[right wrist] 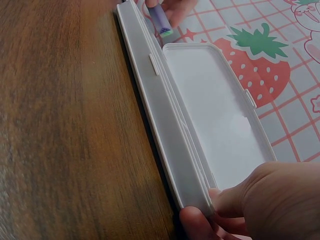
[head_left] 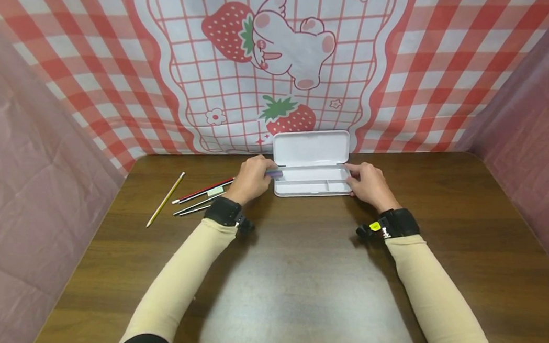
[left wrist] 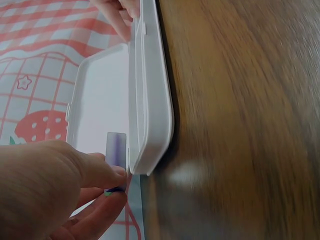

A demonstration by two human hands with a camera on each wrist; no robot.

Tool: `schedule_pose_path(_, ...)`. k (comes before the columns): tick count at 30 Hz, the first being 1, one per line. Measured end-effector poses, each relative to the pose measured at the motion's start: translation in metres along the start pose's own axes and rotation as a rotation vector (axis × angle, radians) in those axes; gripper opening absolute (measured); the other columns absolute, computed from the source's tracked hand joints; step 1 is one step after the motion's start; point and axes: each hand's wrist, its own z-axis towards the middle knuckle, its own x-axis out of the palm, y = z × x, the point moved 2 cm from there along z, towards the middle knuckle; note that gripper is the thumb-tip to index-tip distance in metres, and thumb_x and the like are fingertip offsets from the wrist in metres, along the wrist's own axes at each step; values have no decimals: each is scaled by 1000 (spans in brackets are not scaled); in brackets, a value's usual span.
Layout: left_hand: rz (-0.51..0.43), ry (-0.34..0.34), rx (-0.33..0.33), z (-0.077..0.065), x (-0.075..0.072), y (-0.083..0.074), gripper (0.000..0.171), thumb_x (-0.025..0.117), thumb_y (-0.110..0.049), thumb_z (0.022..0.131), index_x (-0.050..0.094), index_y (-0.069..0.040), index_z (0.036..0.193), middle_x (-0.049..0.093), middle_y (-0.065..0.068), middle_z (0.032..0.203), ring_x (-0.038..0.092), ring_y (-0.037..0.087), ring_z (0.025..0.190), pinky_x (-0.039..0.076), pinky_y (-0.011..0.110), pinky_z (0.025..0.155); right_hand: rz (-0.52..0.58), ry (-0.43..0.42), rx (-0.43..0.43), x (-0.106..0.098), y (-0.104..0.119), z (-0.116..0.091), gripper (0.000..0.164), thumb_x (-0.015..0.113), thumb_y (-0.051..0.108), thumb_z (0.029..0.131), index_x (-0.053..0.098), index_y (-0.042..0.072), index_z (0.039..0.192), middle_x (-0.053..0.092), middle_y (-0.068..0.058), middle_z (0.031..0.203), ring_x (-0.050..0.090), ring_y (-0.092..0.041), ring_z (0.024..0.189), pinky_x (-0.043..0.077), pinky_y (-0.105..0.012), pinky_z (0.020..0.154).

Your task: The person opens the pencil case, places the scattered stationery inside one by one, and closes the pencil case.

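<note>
A white pencil case (head_left: 308, 186) lies near the back of the table, its lid (head_left: 311, 147) raised against the cloth. My left hand (head_left: 251, 178) is at its left end, pinching a small, flat, purple translucent case (left wrist: 116, 150) between thumb and fingers. One end of this small case shows a bit of green (right wrist: 166, 33); in the head view it reaches over the pencil case's left rim. At the opposite end, my right hand (head_left: 370, 183) grips the pencil case wall, thumb and fingers on either side of it. The compartments look bare in the head view.
Left of my left hand lie a red pencil (head_left: 202, 190), dark slim pencils or pens (head_left: 194, 207) and a pale green eraser (head_left: 215, 191). A yellow pencil (head_left: 166, 200) lies farther left. A red-checked cloth (head_left: 431, 71) hangs right behind the table.
</note>
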Motion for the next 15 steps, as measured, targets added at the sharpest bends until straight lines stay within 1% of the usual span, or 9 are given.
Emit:
schedule_pose_path(7, -9, 7, 16, 3, 5, -10, 36, 66, 5, 80, 76, -6, 112, 74, 14, 108, 68, 29, 104, 55, 44, 95, -3, -3, 0, -1, -1, 0, 44, 62, 3, 92, 61, 4, 136, 57, -20, 100, 62, -16, 58, 45, -24, 53)
schedule_pose_path(15, -14, 31, 27, 6, 11, -20, 36, 66, 4, 81, 75, -7, 115, 73, 12, 113, 66, 27, 109, 54, 41, 98, -5, 1, 3, 0, 0, 0, 44, 62, 3, 92, 61, 4, 136, 56, -19, 99, 61, -15, 58, 45, -24, 53)
